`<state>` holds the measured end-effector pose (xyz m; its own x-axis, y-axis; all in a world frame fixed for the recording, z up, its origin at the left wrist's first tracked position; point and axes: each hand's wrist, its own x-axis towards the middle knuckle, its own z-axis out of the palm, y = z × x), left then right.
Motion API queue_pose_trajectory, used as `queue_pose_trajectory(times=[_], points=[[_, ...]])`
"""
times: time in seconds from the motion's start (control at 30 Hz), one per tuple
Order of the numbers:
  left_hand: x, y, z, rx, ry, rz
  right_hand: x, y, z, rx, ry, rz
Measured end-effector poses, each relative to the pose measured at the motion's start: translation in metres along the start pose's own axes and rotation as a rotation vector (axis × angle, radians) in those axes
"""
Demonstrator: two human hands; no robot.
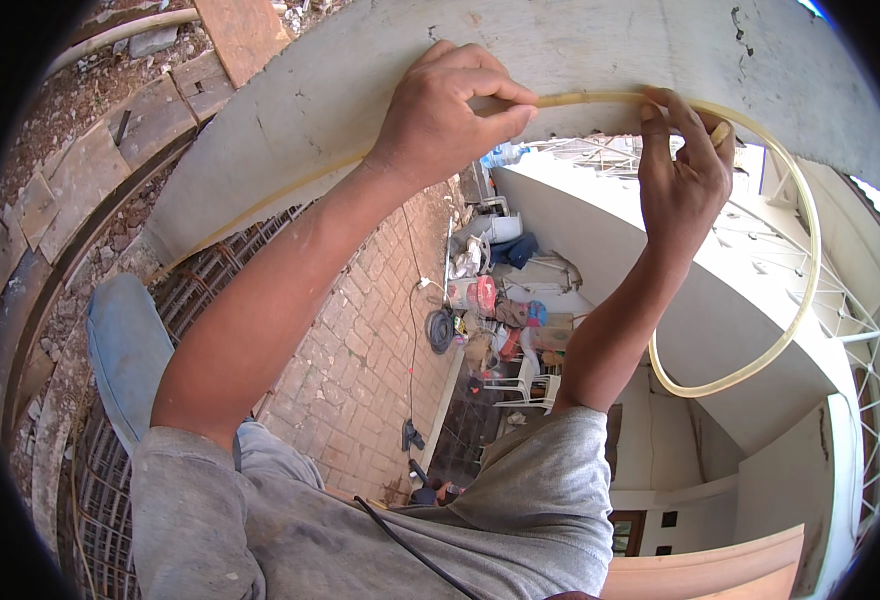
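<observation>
A translucent yellowish tube is positioned across the top centre of the frame, in front of a grey concrete face. The tube is grasped at two points. At upper centre, it is pinched between the thumb and forefinger of the left hand. At upper right, it is held at the thumb and fingertips of the right hand; the remaining fingers are curled, and a short tube-like tip is seen among them. Whether this tip belongs to the same tube cannot be determined.

The governing relation is judged to be the short span between the two hands. Here the long axis is laid nearly level, left to right, along the lower part of the concrete face. Neither hand is nearer, as both are placed on the tube.

Toward the lower left, the tube is passed behind the left forearm and sloped down along the concrete face, beside a steel bar cage. Beyond the right hand, an unsupported loop is formed at the right of the frame, curved downward and back toward the right forearm.
</observation>
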<state>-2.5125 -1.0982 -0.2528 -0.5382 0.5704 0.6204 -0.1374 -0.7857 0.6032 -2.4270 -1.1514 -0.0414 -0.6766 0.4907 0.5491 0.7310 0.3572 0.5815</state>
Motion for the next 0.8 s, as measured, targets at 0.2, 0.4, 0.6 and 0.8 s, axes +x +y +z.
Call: queue_pose_trajectory(times=[0.2, 0.4, 0.6, 0.8], points=[[-0.0003, -0.0013, 0.0011, 0.003, 0.008, 0.009, 0.0000, 0.0018, 0.0006, 0.006, 0.002, 0.003], [-0.0010, 0.0003, -0.0018, 0.051, -0.025, 0.025, -0.0001, 0.0033, 0.0005, 0.011, -0.006, 0.020], [-0.0010, 0.0001, -0.0016, 0.062, -0.025, 0.025, 0.0002, 0.0048, 0.0012, 0.008, -0.005, -0.001], [-0.0014, 0.0006, -0.0004, 0.052, -0.013, 0.011, -0.0002, 0.0048, 0.0020, -0.014, -0.001, -0.024]])
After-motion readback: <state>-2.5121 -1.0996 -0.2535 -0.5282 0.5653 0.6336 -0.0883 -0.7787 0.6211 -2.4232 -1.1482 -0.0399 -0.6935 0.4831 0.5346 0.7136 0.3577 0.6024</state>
